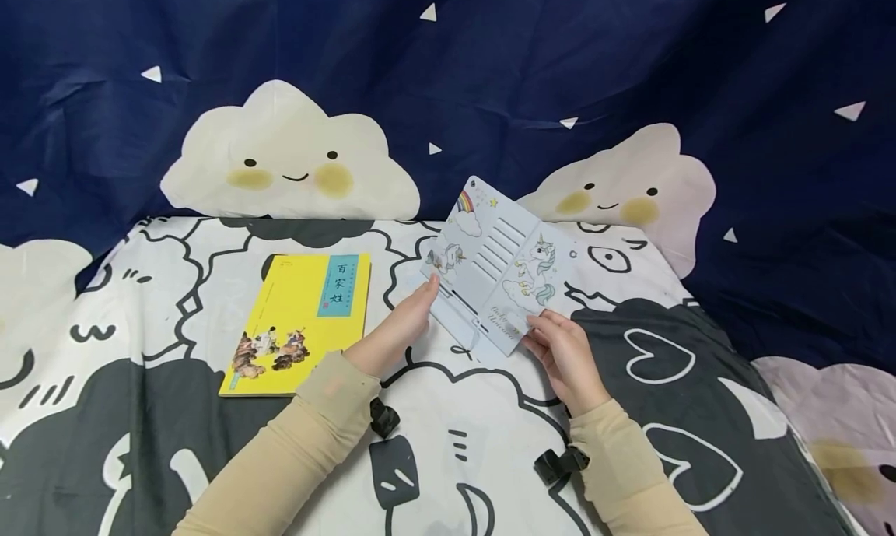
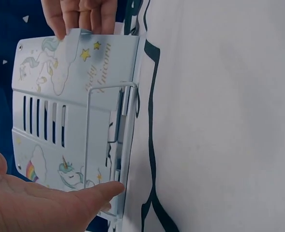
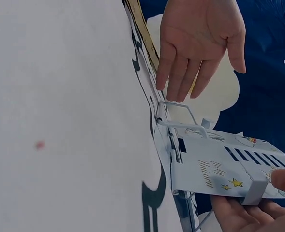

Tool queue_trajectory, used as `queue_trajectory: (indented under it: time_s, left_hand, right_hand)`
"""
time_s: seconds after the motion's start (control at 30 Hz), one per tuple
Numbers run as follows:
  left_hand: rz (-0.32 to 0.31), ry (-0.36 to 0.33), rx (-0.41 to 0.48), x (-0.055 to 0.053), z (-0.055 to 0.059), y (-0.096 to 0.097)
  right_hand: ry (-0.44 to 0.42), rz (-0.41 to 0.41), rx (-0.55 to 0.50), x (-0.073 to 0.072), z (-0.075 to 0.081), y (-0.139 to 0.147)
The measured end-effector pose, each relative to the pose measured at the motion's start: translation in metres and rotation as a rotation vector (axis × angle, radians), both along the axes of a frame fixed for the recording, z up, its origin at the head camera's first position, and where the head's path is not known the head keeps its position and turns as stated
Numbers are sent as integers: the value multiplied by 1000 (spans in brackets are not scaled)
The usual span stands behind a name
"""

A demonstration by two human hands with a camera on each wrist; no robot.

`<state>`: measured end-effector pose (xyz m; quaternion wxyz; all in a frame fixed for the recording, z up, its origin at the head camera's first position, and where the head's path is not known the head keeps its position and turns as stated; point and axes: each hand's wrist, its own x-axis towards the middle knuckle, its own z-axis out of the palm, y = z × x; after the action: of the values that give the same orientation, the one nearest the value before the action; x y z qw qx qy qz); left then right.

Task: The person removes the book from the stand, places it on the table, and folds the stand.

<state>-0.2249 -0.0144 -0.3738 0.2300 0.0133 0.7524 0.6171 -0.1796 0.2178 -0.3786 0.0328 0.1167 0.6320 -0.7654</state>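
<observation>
A pale blue metal book stand [image 1: 507, 275], printed with unicorns, a rainbow and stars, is tilted up over the bed. My right hand [image 1: 567, 353] grips its right lower edge, thumb in front and fingers behind, by a small folded tab [image 3: 255, 191]. At the stand's left side is my left hand [image 1: 402, 322]. The right wrist view shows that hand's fingers straight and its palm turned to the camera, close to the stand's wire frame [image 3: 186, 125]. From the left wrist, its thumb [image 2: 96, 194] overlaps the stand's lower corner. Slots run across the middle of the panel.
A yellow book [image 1: 301, 310] with a blue title panel lies on the bed to the left. Beneath it spreads a black-and-white cartoon sheet [image 1: 448, 427]. Cloud-shaped cushions [image 1: 294, 147] line the back, against a navy cloth [image 1: 504, 46] with white triangles.
</observation>
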Motion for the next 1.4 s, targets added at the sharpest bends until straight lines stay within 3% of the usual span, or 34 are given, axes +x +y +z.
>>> queue_trajectory:
  time_s: [0.17, 0.63, 0.87, 1.4]
  left_hand:
    - [8, -22, -23, -2, 1, 0]
    - [-9, 30, -6, -7, -1, -2]
    - [-12, 30, -1, -12, 0, 3]
    - [-11, 18, -48, -23, 3, 12]
  right_hand:
    - [-23, 1, -19, 2, 3, 2]
    - [-64, 42, -44, 15, 6, 2]
    - [-33, 37, -45, 20, 3, 2]
    - [51, 109, -71, 25, -6, 0]
